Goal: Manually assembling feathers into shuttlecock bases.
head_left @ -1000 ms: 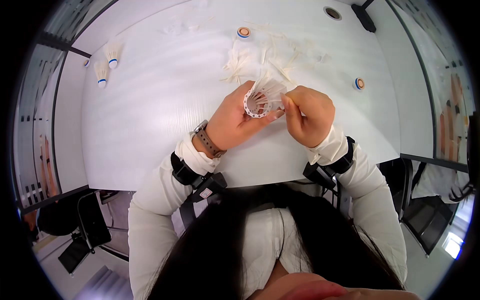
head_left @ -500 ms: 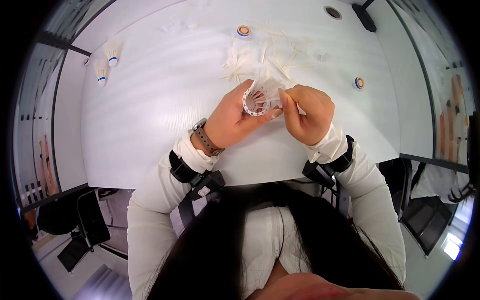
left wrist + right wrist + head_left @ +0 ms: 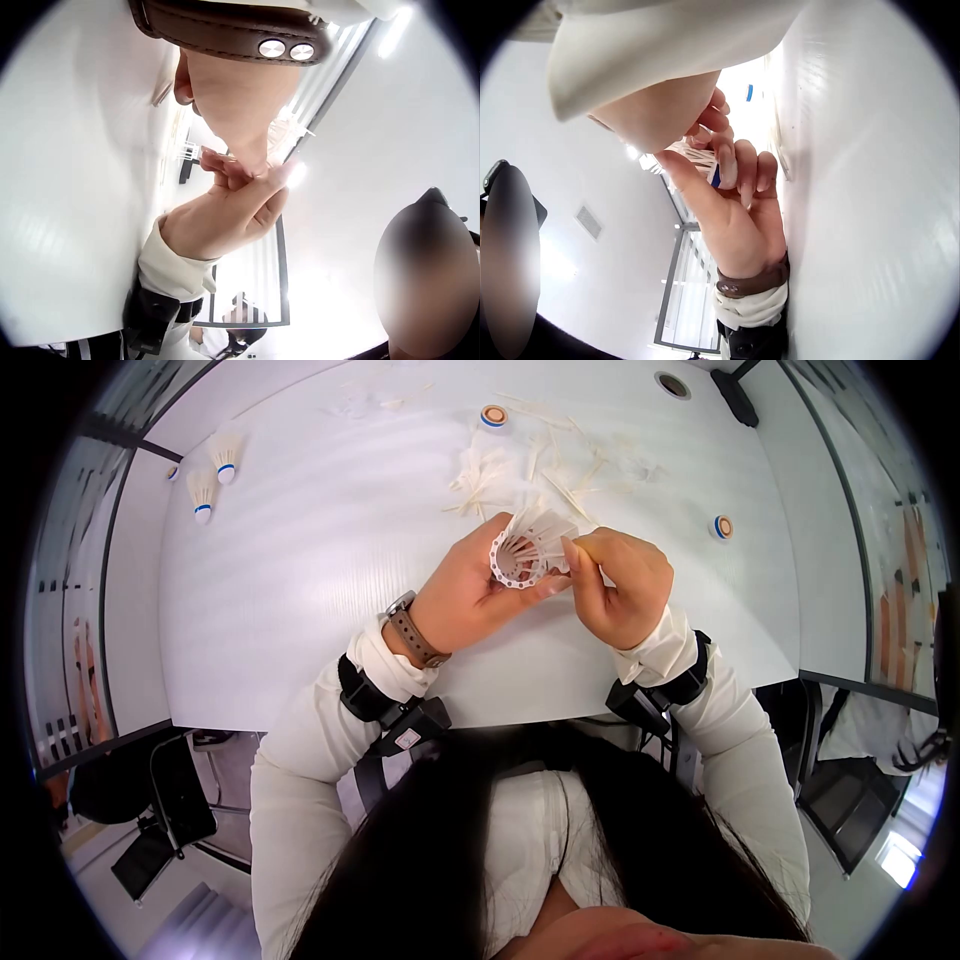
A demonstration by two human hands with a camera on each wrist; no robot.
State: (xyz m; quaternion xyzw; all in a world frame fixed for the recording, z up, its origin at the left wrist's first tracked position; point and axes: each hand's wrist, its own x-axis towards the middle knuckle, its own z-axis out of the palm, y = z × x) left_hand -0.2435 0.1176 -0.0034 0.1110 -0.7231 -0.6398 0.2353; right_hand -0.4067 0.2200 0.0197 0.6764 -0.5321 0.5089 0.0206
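My left hand (image 3: 465, 595) grips a shuttlecock (image 3: 517, 563), its white ring with small holes facing me and pale feather vanes spreading from the far side. In the right wrist view, white ribs and a blue band (image 3: 716, 177) show between the left fingers. My right hand (image 3: 625, 585) is close against it, thumb and forefinger pinching the edge of one feather (image 3: 566, 557). The left wrist view has both hands meeting, with most of the shuttlecock hidden behind them.
Loose feathers (image 3: 480, 478) lie scattered on the white table (image 3: 300, 620) beyond my hands. One cork base (image 3: 494, 416) stands at the back, another cork base (image 3: 720, 527) at the right. Two whole shuttlecocks (image 3: 203, 498) lie at the left. Partition walls (image 3: 820, 530) bound the sides.
Both hands stay in nearly the same place, with the shuttlecock turned very slightly in the left hand. The right hand keeps its pinch on the feather; the head view shifts a little.
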